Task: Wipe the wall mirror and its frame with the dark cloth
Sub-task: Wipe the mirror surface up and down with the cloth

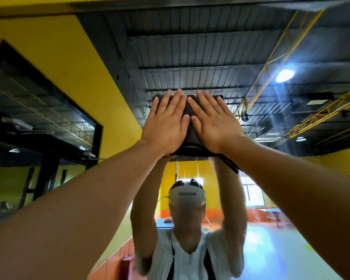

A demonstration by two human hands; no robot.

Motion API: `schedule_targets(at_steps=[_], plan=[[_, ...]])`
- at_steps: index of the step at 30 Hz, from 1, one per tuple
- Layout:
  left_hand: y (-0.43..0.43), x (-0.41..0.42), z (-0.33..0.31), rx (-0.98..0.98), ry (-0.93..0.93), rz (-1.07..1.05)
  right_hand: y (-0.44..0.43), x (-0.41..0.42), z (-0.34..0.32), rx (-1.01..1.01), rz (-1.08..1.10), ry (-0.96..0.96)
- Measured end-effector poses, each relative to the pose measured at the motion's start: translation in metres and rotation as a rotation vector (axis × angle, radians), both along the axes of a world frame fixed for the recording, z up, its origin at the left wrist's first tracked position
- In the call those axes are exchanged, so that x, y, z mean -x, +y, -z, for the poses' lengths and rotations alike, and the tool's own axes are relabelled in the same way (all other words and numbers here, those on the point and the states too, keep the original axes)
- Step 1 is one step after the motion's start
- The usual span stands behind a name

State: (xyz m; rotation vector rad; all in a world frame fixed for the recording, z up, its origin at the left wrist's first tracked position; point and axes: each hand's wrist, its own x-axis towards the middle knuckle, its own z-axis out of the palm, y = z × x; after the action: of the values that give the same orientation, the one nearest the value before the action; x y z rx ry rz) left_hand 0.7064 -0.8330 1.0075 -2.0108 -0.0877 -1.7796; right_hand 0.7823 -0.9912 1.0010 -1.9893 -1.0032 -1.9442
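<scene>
- The left hand [166,126] and the right hand [212,124] are lying side by side, fingers straight and slightly spread, palms pressing flat. Neither is curling round anything.
- Both are bearing on the dark folded fabric cloth [187,112], which is sitting pinned between the palms and the glass, high up, above head level.
- The cloth is looking soft, light and limp, so it is probably needing steady flat pressure to keep from sliding or dropping. Spreading the palms over its middle is seeming the surest hold.
- The large flat glass wall mirror [271,229] is lying directly behind the cloth, hard, smooth and slick. Being glass, it is likely taking firm wiping well, but not a sharp knock.
- Its frame is not showing plainly enough to pick out.
- The glass is giving back raised arms, a pale rounded headset [187,197] and a dark ribbed metal ceiling [190,57].
- A matte yellow painted wall [49,47] is showing off to the left.
</scene>
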Motion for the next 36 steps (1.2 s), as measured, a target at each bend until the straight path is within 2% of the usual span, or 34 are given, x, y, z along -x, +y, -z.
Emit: schedule_targets(at_steps=[3, 7, 11, 13, 16, 18, 25, 31, 36], plan=[[-0.006, 0.000, -0.030, 0.024, 0.004, -0.001, -0.002, 0.004, -0.030, -0.030, 0.011, 0.041], [-0.009, 0.006, -0.038, 0.079, 0.080, 0.059, -0.004, 0.016, -0.045, -0.012, 0.038, 0.150], [-0.017, 0.021, -0.046, 0.243, 0.200, 0.271, 0.010, 0.040, -0.051, -0.116, -0.149, 0.304], [-0.021, 0.017, -0.041, 0.248, 0.143, 0.214, 0.016, 0.039, -0.044, -0.160, -0.150, 0.267], [-0.023, -0.002, -0.026, 0.170, -0.036, 0.069, 0.016, 0.023, -0.031, -0.160, -0.095, 0.124], [-0.023, -0.008, -0.024, 0.161, -0.100, 0.058, 0.011, 0.015, -0.032, -0.155, -0.083, 0.069], [-0.066, -0.030, -0.021, 0.208, -0.120, 0.068, -0.029, -0.011, -0.042, -0.104, -0.048, 0.001], [-0.128, -0.055, -0.013, 0.173, -0.052, 0.091, -0.087, -0.040, -0.031, -0.150, -0.046, 0.039], [-0.131, -0.056, 0.001, 0.153, -0.037, 0.042, -0.093, -0.041, -0.011, -0.139, -0.064, 0.075]])
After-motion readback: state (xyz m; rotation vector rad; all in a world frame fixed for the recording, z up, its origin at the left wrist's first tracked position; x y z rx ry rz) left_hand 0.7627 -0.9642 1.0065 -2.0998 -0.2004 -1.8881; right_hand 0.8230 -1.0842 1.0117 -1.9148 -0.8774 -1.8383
